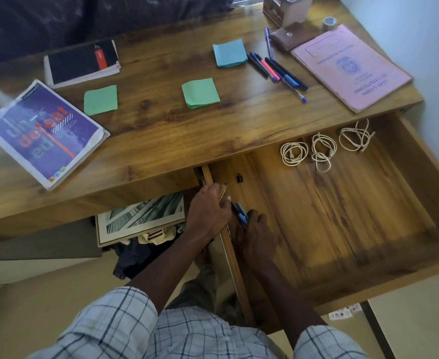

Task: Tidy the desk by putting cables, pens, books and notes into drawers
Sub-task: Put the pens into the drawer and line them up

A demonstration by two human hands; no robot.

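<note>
- Curls the left hand (208, 213) over the left wall of the open drawer (342, 203).
- Grips a bunch of pens (241, 215) in the right hand (256, 237), inside the drawer beside that wall.
- Shows three coiled cables (322, 149) at the drawer's back.

Cables (293, 153) coiled in open drawer (342, 216); pens (278, 69), notes (200, 93), books (44, 133) on desk (161, 120)

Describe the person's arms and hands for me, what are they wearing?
The left sleeve and right sleeve end near the elbow. They are pale cloth checked with dark blue lines, and below them the arms are bare. The left hand and right hand wear no gloves, and no watch or bracelet shows on either wrist.
</note>
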